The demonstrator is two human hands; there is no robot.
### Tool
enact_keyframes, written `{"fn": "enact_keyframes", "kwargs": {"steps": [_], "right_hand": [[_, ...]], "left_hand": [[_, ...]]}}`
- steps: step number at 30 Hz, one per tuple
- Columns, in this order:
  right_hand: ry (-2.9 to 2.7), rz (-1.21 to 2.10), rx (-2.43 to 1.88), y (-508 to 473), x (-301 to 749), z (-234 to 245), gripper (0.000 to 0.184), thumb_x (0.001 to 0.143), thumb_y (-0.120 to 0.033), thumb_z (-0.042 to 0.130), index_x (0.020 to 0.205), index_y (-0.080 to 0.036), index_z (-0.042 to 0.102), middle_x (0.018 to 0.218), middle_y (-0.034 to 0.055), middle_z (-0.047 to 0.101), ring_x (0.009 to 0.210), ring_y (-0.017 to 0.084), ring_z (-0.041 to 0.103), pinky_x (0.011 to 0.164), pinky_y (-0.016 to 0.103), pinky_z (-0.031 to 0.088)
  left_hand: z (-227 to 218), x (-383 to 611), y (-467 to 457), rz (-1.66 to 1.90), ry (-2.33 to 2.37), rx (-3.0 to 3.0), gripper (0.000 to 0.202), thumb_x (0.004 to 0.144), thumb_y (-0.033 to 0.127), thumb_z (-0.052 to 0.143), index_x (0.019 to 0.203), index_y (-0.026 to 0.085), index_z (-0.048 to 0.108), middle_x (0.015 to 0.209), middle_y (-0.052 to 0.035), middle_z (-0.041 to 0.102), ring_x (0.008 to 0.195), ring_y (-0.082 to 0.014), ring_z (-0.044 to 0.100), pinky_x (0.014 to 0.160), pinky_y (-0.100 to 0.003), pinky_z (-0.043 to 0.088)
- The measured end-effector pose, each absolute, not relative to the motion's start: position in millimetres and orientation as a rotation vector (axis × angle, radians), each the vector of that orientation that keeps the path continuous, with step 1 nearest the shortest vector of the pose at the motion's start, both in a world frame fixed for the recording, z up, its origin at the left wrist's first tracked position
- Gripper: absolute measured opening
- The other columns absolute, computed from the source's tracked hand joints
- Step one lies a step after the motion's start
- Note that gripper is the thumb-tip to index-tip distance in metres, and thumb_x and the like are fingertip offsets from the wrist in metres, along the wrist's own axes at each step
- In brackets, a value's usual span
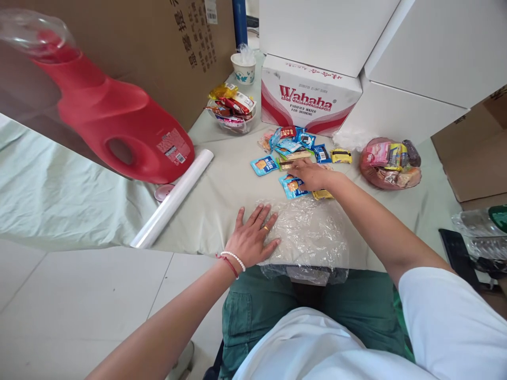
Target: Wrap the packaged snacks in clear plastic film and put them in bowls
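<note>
My left hand (252, 236) lies flat on the cloth with its fingers spread, at the left edge of a crumpled sheet of clear plastic film (312, 232). The film drapes over the table's front edge. My right hand (311, 175) reaches over a loose pile of small wrapped snacks, fingers slightly bent and apart, their tips among the packets. Just under it is a blue snack packet (292, 187); a second blue packet (264, 165) lies to its left. A yellow packet (322, 194) shows partly below the right wrist. Further packets (291, 140) are heaped behind the hand.
To the left stand a large red jug (130, 126) and a white roll (174, 198). A clear bowl of snacks (242, 126) and a paper cup (243, 69) are at the back. Behind the pile sits a Wahaha carton (312, 97); at right, a reddish bowl (368, 177) holds snacks.
</note>
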State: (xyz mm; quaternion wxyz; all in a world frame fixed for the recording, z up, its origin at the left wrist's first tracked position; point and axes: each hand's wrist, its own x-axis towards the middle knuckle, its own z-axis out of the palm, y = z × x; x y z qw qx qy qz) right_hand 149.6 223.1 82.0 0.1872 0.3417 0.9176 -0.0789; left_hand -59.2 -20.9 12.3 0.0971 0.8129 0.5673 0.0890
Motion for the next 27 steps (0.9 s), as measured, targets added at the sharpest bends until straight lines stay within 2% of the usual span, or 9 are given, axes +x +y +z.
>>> {"fn": "enact_keyframes", "kwargs": {"steps": [3, 6, 10, 13, 18, 21, 23, 25, 27], "right_hand": [[2.522, -0.189, 0.943, 224.8, 141.9, 87.2, 0.062, 0.080, -0.027, 0.079, 0.139, -0.015, 0.064, 0.153, 0.0195, 0.049, 0.138, 0.042, 0.042, 0.103, 0.048, 0.048], [2.512, -0.166, 0.936, 224.3, 132.6, 92.9, 0.062, 0.074, -0.026, 0.085, 0.132, -0.013, 0.066, 0.143, 0.0198, 0.058, 0.133, 0.041, 0.047, 0.102, 0.045, 0.048], [2.510, -0.202, 0.875, 214.0, 125.7, 99.7, 0.045, 0.081, -0.017, 0.076, 0.125, -0.013, 0.067, 0.121, 0.0182, 0.071, 0.112, 0.034, 0.064, 0.090, 0.038, 0.049], [2.475, -0.218, 0.858, 205.2, 132.8, 102.7, 0.034, 0.087, -0.014, 0.067, 0.121, -0.013, 0.068, 0.112, 0.0172, 0.074, 0.097, 0.030, 0.070, 0.081, 0.035, 0.048], [2.650, -0.271, 0.858, 209.1, 151.9, 105.0, 0.023, 0.097, -0.018, 0.055, 0.116, -0.012, 0.066, 0.121, 0.0196, 0.070, 0.107, 0.031, 0.066, 0.090, 0.037, 0.049], [2.817, -0.221, 0.772, 224.3, 135.9, 100.5, 0.028, 0.096, -0.017, 0.053, 0.121, -0.010, 0.064, 0.127, 0.0217, 0.066, 0.121, 0.035, 0.060, 0.106, 0.046, 0.045], [2.871, -0.163, 0.630, 239.4, 109.9, 92.4, 0.034, 0.092, -0.014, 0.056, 0.125, -0.009, 0.064, 0.139, 0.0226, 0.061, 0.137, 0.038, 0.049, 0.116, 0.051, 0.039], [2.831, -0.128, 0.557, 257.1, 78.2, 82.0, 0.041, 0.088, -0.014, 0.060, 0.129, -0.007, 0.065, 0.149, 0.0231, 0.055, 0.150, 0.040, 0.037, 0.121, 0.053, 0.034], [2.706, -0.103, 0.578, 273.9, 49.2, 72.2, 0.045, 0.085, -0.014, 0.063, 0.129, -0.006, 0.066, 0.149, 0.0238, 0.055, 0.154, 0.041, 0.032, 0.121, 0.056, 0.034]], "left_hand": [[13.8, -59.2, -21.0, 0.250, 1.675, 2.391, 0.072, 0.104, 0.061, 0.041, 0.164, 0.023, 0.041, 0.175, -0.0118, 0.027, 0.163, -0.0336, 0.026, 0.131, -0.068, 0.003], [14.1, -59.5, -20.9, 0.249, 1.676, 2.388, 0.071, 0.103, 0.061, 0.042, 0.164, 0.025, 0.042, 0.175, -0.0116, 0.027, 0.163, -0.0332, 0.026, 0.132, -0.067, 0.004], [13.4, -60.0, -20.7, 0.241, 1.681, 2.404, 0.070, 0.103, 0.060, 0.043, 0.164, 0.025, 0.042, 0.175, -0.0118, 0.028, 0.163, -0.0337, 0.027, 0.132, -0.067, 0.005], [13.3, -59.9, -20.7, 0.235, 1.680, 2.408, 0.070, 0.104, 0.060, 0.042, 0.164, 0.025, 0.041, 0.176, -0.0121, 0.027, 0.163, -0.0344, 0.027, 0.131, -0.068, 0.004], [13.2, -59.3, -20.7, 0.244, 1.675, 2.408, 0.070, 0.103, 0.060, 0.043, 0.164, 0.025, 0.041, 0.175, -0.0119, 0.030, 0.162, -0.0355, 0.028, 0.131, -0.068, 0.005], [12.6, -59.8, -20.7, 0.250, 1.672, 2.411, 0.070, 0.103, 0.060, 0.044, 0.165, 0.026, 0.040, 0.175, -0.0114, 0.031, 0.162, -0.0362, 0.029, 0.131, -0.068, 0.006], [12.6, -60.1, -20.7, 0.253, 1.673, 2.402, 0.070, 0.103, 0.059, 0.044, 0.165, 0.026, 0.041, 0.175, -0.0115, 0.030, 0.162, -0.0363, 0.029, 0.131, -0.069, 0.007], [13.2, -60.2, -20.4, 0.250, 1.673, 2.387, 0.070, 0.103, 0.059, 0.043, 0.164, 0.025, 0.042, 0.175, -0.0116, 0.030, 0.162, -0.0355, 0.029, 0.131, -0.069, 0.006], [14.0, -59.8, -19.9, 0.243, 1.674, 2.374, 0.069, 0.104, 0.060, 0.041, 0.164, 0.025, 0.042, 0.175, -0.0113, 0.030, 0.162, -0.0342, 0.029, 0.131, -0.068, 0.005]]}}
